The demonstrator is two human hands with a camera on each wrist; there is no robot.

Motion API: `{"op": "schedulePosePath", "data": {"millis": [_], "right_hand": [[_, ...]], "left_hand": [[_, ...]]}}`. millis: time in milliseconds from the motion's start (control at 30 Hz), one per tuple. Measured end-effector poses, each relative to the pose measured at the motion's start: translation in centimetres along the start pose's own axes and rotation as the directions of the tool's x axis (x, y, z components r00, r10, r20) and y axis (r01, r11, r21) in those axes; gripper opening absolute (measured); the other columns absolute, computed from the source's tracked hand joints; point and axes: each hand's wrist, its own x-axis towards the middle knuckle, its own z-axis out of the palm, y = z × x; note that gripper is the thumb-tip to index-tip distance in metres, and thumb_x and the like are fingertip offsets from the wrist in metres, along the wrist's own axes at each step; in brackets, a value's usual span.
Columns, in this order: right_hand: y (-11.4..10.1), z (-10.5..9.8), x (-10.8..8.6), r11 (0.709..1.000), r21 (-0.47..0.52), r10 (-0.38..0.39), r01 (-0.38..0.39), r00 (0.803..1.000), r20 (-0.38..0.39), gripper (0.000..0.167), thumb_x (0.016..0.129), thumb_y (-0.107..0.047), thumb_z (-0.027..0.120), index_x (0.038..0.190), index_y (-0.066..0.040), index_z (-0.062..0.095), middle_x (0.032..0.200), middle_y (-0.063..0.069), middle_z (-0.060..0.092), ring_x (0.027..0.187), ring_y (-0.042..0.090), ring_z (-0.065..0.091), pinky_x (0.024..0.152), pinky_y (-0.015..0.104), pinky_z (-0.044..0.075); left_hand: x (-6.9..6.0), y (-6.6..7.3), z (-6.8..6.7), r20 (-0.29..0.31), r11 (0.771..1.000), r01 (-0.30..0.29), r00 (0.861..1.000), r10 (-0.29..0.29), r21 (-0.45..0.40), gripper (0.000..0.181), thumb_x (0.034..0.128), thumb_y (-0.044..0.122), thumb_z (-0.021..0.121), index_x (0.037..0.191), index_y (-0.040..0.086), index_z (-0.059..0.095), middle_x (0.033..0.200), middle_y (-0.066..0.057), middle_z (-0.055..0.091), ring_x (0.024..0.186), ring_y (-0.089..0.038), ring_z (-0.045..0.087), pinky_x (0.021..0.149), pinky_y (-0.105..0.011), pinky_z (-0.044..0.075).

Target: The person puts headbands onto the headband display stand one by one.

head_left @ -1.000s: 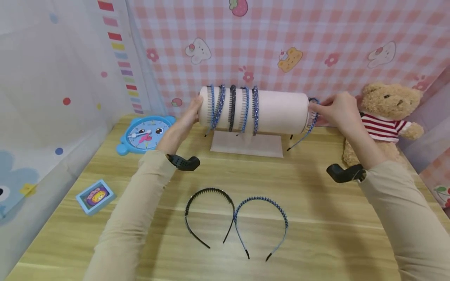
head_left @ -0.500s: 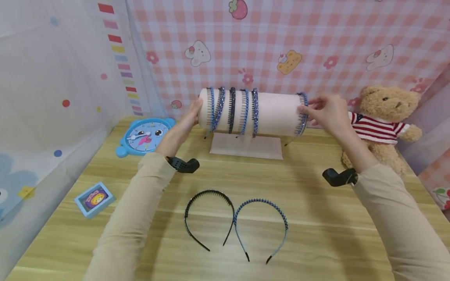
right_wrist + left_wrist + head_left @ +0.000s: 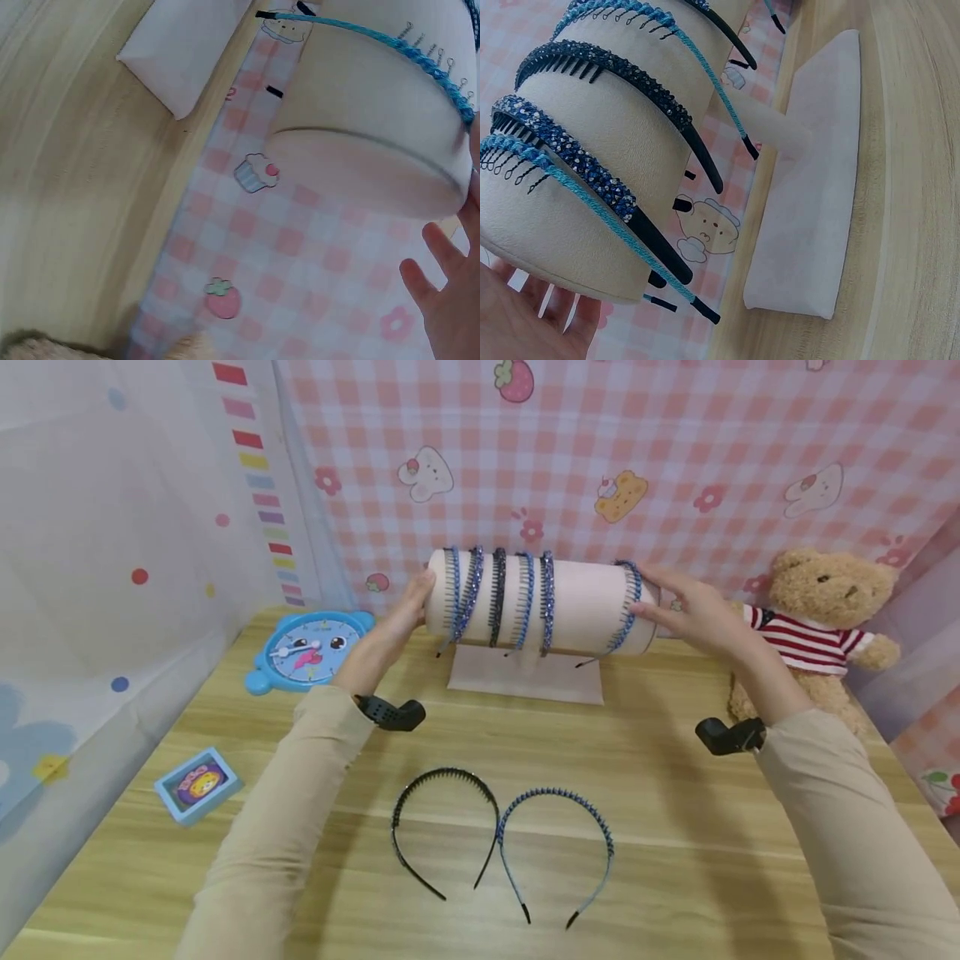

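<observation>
A pale padded cylinder (image 3: pixel 588 602) on a flat-footed stand carries several toothed headbands, among them a black sparkly headband (image 3: pixel 497 597) and a glittery blue headband (image 3: pixel 547 602). My left hand (image 3: pixel 401 614) rests against the cylinder's left end, its fingers straight in the left wrist view. Near the right end, a braided blue headband (image 3: pixel 628 602) sits round the cylinder. My right hand (image 3: pixel 701 610) touches that band with thumb and forefinger spread; its other fingers stretch out in the right wrist view, where the thumb is hidden.
Nearer on the wooden table (image 3: pixel 675 860) lie a black headband (image 3: pixel 446 771) and a blue headband (image 3: pixel 555 792), touching. A blue toy clock (image 3: pixel 315 650) and small light-blue box (image 3: pixel 198 785) are at left. A teddy bear (image 3: pixel 821 635) sits at right.
My right hand has brought the braided blue headband leftward from beyond the cylinder's right end onto it. Its thumb and forefinger have spread from a pinch. The left hand has stayed put.
</observation>
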Motion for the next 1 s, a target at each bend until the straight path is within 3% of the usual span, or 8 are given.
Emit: {"op": "schedulePosePath", "data": {"millis": [100, 233, 367, 733, 867, 1000], "right_hand": [[-0.9, 0.1, 0.7, 0.994, -0.092, -0.062, 0.063, 0.998, 0.010, 0.066, 0.089, -0.043, 0.054, 0.144, -0.021, 0.027, 0.148, 0.014, 0.029, 0.135, 0.039, 0.026, 0.109, 0.057, 0.020], [-2.3, 0.6, 1.6, 0.965, -0.224, -0.141, 0.139, 0.990, 0.007, 0.064, 0.088, -0.040, 0.057, 0.142, -0.013, 0.033, 0.144, 0.019, 0.035, 0.132, 0.040, 0.032, 0.109, 0.055, 0.023], [-3.1, 1.1, 2.4, 0.947, -0.267, -0.173, 0.177, 0.984, 0.041, 0.064, 0.089, -0.039, 0.057, 0.142, -0.011, 0.033, 0.144, 0.019, 0.035, 0.132, 0.040, 0.031, 0.109, 0.056, 0.020], [-4.6, 1.3, 2.9, 0.940, -0.325, -0.060, 0.102, 0.989, 0.138, 0.066, 0.091, -0.050, 0.045, 0.146, -0.023, 0.019, 0.149, 0.021, 0.022, 0.134, 0.045, 0.021, 0.109, 0.062, 0.010], [-4.4, 1.4, 2.6, 0.959, -0.268, -0.071, 0.091, 0.994, 0.085, 0.070, 0.091, -0.048, 0.047, 0.147, -0.023, 0.014, 0.148, 0.022, 0.023, 0.133, 0.045, 0.023, 0.107, 0.063, 0.016], [-3.5, 1.9, 1.4, 0.982, -0.178, -0.076, 0.068, 0.996, -0.038, 0.086, 0.086, -0.041, 0.059, 0.148, -0.013, 0.006, 0.150, 0.024, 0.017, 0.134, 0.045, 0.021, 0.107, 0.062, 0.018]], "left_hand": [[-0.1, 0.1, -0.1, -0.002, 1.000, 0.003, 1.000, -0.003, 0.008, 0.062, 0.0968, 0.050, 0.016, 0.147, 0.015, 0.004, 0.154, -0.007, 0.003, 0.140, -0.024, 0.010, 0.114, -0.043, 0.015], [-0.1, 0.2, -0.1, -0.006, 1.000, -0.005, 1.000, 0.005, 0.000, 0.061, 0.0969, 0.049, 0.017, 0.146, 0.014, 0.006, 0.153, -0.008, 0.005, 0.140, -0.024, 0.011, 0.114, -0.043, 0.016], [0.0, 0.1, 0.0, -0.011, 1.000, -0.010, 1.000, 0.010, -0.004, 0.060, 0.0976, 0.047, 0.017, 0.146, 0.012, 0.007, 0.152, -0.009, 0.007, 0.140, -0.024, 0.012, 0.114, -0.042, 0.017], [0.0, 0.1, -0.1, -0.006, 1.000, -0.019, 1.000, 0.019, -0.009, 0.059, 0.0981, 0.044, 0.015, 0.146, 0.011, 0.006, 0.152, -0.009, 0.004, 0.141, -0.023, 0.008, 0.115, -0.042, 0.016], [-0.1, 0.1, -0.1, -0.003, 1.000, -0.009, 1.000, 0.009, 0.015, 0.060, 0.0970, 0.049, 0.014, 0.146, 0.015, 0.007, 0.152, -0.007, 0.005, 0.140, -0.023, 0.010, 0.114, -0.044, 0.016], [-0.2, 0.1, 0.0, -0.004, 0.999, 0.015, 1.000, -0.015, 0.030, 0.062, 0.0959, 0.052, 0.014, 0.146, 0.017, 0.007, 0.152, -0.005, 0.006, 0.140, -0.024, 0.011, 0.114, -0.044, 0.016]]}}
